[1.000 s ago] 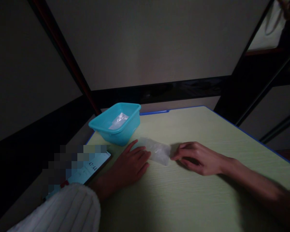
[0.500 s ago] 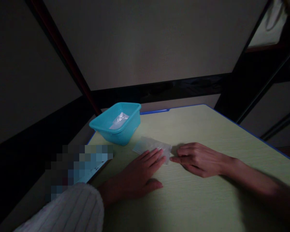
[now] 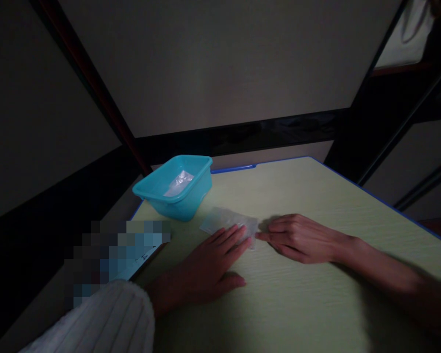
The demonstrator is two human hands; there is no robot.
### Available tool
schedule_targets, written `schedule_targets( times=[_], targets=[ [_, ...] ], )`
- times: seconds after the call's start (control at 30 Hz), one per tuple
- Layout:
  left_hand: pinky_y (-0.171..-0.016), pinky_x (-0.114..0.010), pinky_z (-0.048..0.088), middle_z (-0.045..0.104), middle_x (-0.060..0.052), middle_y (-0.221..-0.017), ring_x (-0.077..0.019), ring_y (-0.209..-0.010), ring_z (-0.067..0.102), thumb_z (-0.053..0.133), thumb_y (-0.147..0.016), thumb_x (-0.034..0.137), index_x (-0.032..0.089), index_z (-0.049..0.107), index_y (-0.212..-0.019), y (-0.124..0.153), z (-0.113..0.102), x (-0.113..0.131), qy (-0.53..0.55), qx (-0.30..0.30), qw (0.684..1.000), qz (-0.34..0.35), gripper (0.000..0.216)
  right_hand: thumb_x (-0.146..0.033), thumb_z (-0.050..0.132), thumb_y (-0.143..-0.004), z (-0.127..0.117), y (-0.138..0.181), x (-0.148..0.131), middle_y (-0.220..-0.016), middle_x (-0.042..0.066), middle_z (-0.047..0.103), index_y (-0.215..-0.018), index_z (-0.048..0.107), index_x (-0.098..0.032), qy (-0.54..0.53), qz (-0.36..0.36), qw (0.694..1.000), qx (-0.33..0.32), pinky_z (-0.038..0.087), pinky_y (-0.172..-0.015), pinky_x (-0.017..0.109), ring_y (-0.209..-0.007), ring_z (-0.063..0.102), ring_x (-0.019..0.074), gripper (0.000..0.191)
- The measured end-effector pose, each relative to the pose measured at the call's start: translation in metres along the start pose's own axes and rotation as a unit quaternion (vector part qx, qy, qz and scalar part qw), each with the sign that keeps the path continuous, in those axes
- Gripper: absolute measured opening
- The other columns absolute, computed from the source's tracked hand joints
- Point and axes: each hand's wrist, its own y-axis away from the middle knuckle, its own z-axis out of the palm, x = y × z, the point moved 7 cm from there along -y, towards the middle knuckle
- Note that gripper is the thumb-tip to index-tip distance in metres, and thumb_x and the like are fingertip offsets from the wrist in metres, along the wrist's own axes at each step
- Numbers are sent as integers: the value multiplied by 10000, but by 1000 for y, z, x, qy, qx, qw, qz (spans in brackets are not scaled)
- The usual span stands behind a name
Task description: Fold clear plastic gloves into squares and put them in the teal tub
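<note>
A small clear plastic bag (image 3: 216, 219) lies flat on the pale wood-grain table (image 3: 338, 294). My left hand (image 3: 209, 264) rests palm down, fingers stretched out over the bag's near side and thumb apart on the table. From the right, my right hand (image 3: 297, 240) reaches in with its index finger pointed at the bag's right edge, its tip touching there. The other fingers of that hand are curled in, and I see nothing held in them. Whether the bag contains anything cannot be made out.
A turquoise plastic basket (image 3: 191, 203) stands at the table's back left, with a clear plastic bag (image 3: 180, 182) inside. A blurred-out flat item (image 3: 132, 255) lies at the left edge. Blue trim (image 3: 235, 169) runs along the far edge, before a pale panel wall (image 3: 224, 73).
My right index fingertip has moved slightly up along the bag's right edge, away from me. My left hand stays on the bag. The whole view has shifted a little.
</note>
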Motion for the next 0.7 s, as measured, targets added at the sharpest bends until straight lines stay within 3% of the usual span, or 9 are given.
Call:
schedule_targets(
  times=[0.3, 0.7],
  targets=[
    [-1104, -442, 152, 168, -132, -1496, -265, -1383, 94, 271, -890, 588, 161, 261, -1406, 0, -1, 0, 0, 5, 1000, -3, 670, -223, 307, -927, 5, 1, 12, -817, 84, 619, -1199, 544, -130, -8, 73, 997, -37, 432, -681, 302, -737, 560, 181, 372],
    [-1105, -444, 160, 169, -138, -1496, -274, -1381, 98, 369, -886, 542, 165, 287, -1398, 3, -1, 5, 3, -10, 1000, -24, 641, -222, 323, -927, 5, 2, 14, -804, 74, 614, -1219, 538, -142, -22, 84, 995, -44, 431, -650, 297, -717, 572, 181, 372]
  ],
)
